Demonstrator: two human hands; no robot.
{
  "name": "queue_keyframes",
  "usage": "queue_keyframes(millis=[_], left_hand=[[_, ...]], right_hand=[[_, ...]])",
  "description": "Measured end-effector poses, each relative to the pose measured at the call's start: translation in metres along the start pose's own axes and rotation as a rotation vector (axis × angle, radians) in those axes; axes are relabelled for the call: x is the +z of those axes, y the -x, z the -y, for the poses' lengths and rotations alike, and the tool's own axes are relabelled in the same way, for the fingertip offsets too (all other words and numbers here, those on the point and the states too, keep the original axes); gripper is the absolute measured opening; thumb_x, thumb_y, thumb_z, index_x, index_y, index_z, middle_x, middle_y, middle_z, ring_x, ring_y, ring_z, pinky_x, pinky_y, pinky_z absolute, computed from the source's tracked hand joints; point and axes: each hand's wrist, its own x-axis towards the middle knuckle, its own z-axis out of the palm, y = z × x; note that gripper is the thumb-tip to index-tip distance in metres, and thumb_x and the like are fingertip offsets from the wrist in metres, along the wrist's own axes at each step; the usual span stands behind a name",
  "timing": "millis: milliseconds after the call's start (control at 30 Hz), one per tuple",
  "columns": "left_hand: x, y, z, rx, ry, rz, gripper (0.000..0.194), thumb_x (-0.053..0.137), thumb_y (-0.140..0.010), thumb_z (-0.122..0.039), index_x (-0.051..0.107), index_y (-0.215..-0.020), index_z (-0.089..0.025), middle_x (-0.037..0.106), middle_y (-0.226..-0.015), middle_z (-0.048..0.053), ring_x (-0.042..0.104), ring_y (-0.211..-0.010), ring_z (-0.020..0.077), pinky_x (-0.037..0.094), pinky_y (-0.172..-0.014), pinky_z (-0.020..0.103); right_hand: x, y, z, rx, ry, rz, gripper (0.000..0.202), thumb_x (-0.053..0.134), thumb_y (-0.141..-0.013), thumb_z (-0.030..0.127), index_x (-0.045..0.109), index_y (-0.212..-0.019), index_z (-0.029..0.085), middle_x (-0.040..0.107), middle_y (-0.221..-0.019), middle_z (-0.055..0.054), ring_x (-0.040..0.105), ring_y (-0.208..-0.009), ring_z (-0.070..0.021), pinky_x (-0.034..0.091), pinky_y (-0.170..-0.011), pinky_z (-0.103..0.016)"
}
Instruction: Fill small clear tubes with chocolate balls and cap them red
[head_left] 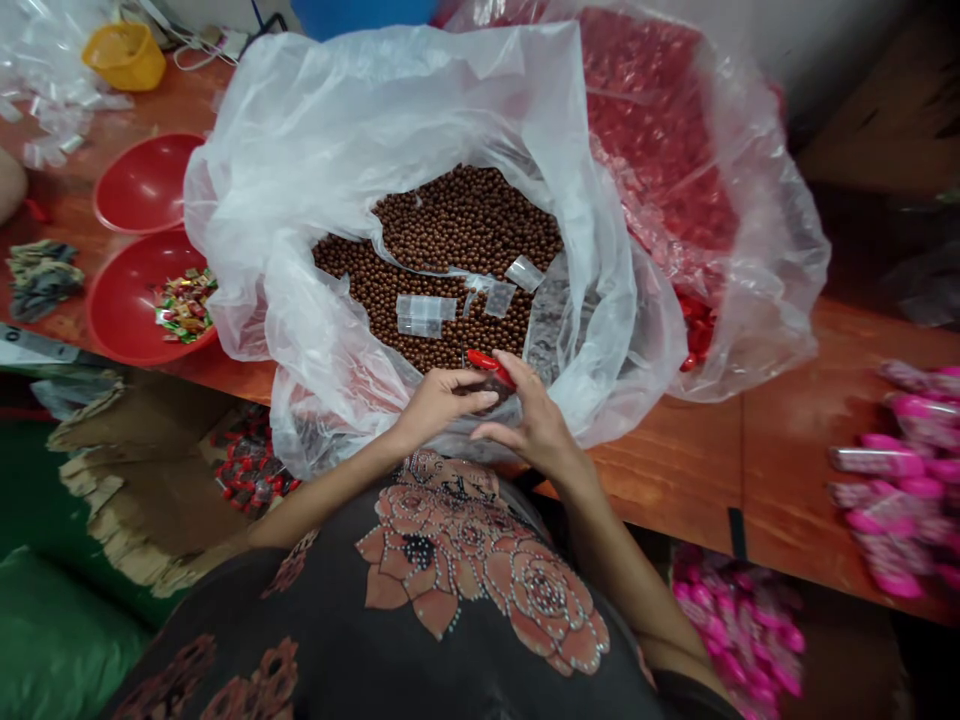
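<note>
My left hand point(442, 408) is closed around a small clear container point(491, 388) that looks filled with brown beads. A red cap point(486, 362) sits at its top, tilted. The fingers of my right hand point(529, 415) press on the cap's right side, with the thumb lower down and apart. Both hands are over the near rim of a big clear plastic bag point(420, 110). Inside it lies a heap of round brown beads point(465, 220). Several empty clear tubes point(426, 308) rest on the beads. The container is partly hidden by my fingers.
Behind on the right stands a bag of red caps point(660, 130). Two red bowls point(120, 310) are at the left, one holding wrapped sweets point(186, 305). Pink-capped tubes point(900, 480) lie at the right. Below the table edge, a cardboard box point(150, 470) holds red-capped containers point(255, 460).
</note>
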Motion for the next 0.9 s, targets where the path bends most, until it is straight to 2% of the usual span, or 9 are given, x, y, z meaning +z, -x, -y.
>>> queue_keyframes(millis=[67,167,233,300,400,533,667,800,900], left_hand=[[0.003,0.001,0.001,-0.005,0.077,-0.023,0.030,0.072,-0.077,-0.027,0.074,-0.105,-0.016,0.074,-0.108,0.008,0.067,-0.096,0.0189,0.051,-0.091,0.034],[0.006,0.000,0.003,-0.051,0.184,-0.062,0.031,0.071,-0.080,-0.033,0.071,-0.105,-0.014,0.072,-0.111,0.011,0.066,-0.100,0.0199,0.052,-0.089,0.032],[0.007,-0.002,0.003,-0.138,0.268,-0.074,0.038,0.060,-0.088,-0.047,0.068,-0.106,-0.014,0.072,-0.107,0.013,0.067,-0.096,0.0208,0.054,-0.080,0.031],[0.008,-0.003,0.002,-0.236,0.367,-0.044,0.056,0.041,-0.094,-0.062,0.067,-0.109,-0.014,0.073,-0.099,0.015,0.069,-0.092,0.0222,0.055,-0.072,0.031],[0.010,-0.004,0.000,-0.312,0.478,0.039,0.075,0.025,-0.092,-0.072,0.067,-0.110,-0.012,0.073,-0.088,0.016,0.070,-0.091,0.0245,0.055,-0.072,0.033],[0.010,-0.001,0.002,-0.300,0.591,0.070,0.068,0.031,-0.094,-0.067,0.067,-0.110,-0.012,0.073,-0.087,0.015,0.070,-0.093,0.0233,0.055,-0.073,0.030],[0.005,0.001,0.004,-0.224,0.754,0.100,0.055,0.036,-0.098,-0.054,0.065,-0.116,-0.011,0.073,-0.094,0.016,0.071,-0.089,0.0209,0.055,-0.069,0.026],[0.001,-0.003,-0.006,-0.239,0.829,0.131,0.068,0.024,-0.099,-0.059,0.063,-0.119,-0.008,0.073,-0.091,0.017,0.071,-0.085,0.0228,0.056,-0.067,0.029],[0.002,-0.007,-0.012,-0.301,0.807,0.115,0.076,0.016,-0.098,-0.062,0.063,-0.120,-0.007,0.071,-0.083,0.016,0.070,-0.074,0.0216,0.054,-0.058,0.029]], right_hand=[[0.004,-0.001,-0.001,0.005,0.045,-0.052,0.098,0.079,-0.072,0.043,0.024,-0.152,0.029,0.044,-0.147,-0.011,0.044,-0.137,-0.0269,0.043,-0.112,-0.050],[0.007,-0.003,0.003,0.052,0.115,-0.140,0.076,0.073,-0.078,0.040,0.035,-0.142,0.026,0.053,-0.131,-0.012,0.053,-0.123,-0.0251,0.048,-0.103,-0.048],[0.008,-0.004,0.005,0.052,0.168,-0.168,0.066,0.073,-0.076,0.039,0.042,-0.133,0.025,0.055,-0.123,-0.010,0.055,-0.117,-0.0248,0.049,-0.099,-0.047],[0.009,-0.004,0.006,0.029,0.211,-0.169,0.064,0.074,-0.073,0.039,0.044,-0.129,0.026,0.055,-0.121,-0.009,0.055,-0.115,-0.0253,0.049,-0.098,-0.046],[0.013,-0.002,0.006,-0.018,0.267,-0.178,0.066,0.075,-0.071,0.040,0.045,-0.128,0.028,0.056,-0.123,-0.008,0.055,-0.114,-0.0256,0.048,-0.096,-0.045],[0.015,-0.003,0.005,-0.008,0.276,-0.221,0.065,0.076,-0.071,0.042,0.046,-0.127,0.028,0.057,-0.121,-0.007,0.056,-0.112,-0.0252,0.048,-0.095,-0.044],[0.006,-0.010,0.008,0.035,0.127,-0.199,0.062,0.077,-0.070,0.045,0.050,-0.124,0.028,0.053,-0.122,-0.006,0.054,-0.114,-0.0245,0.048,-0.098,-0.045],[0.000,-0.018,0.013,-0.001,0.102,-0.153,0.064,0.077,-0.071,0.044,0.051,-0.128,0.032,0.045,-0.130,-0.006,0.049,-0.121,-0.0251,0.046,-0.103,-0.046],[0.000,-0.021,0.014,-0.022,0.167,-0.079,0.069,0.075,-0.073,0.045,0.047,-0.135,0.036,0.043,-0.135,-0.007,0.047,-0.125,-0.0269,0.043,-0.106,-0.047]])
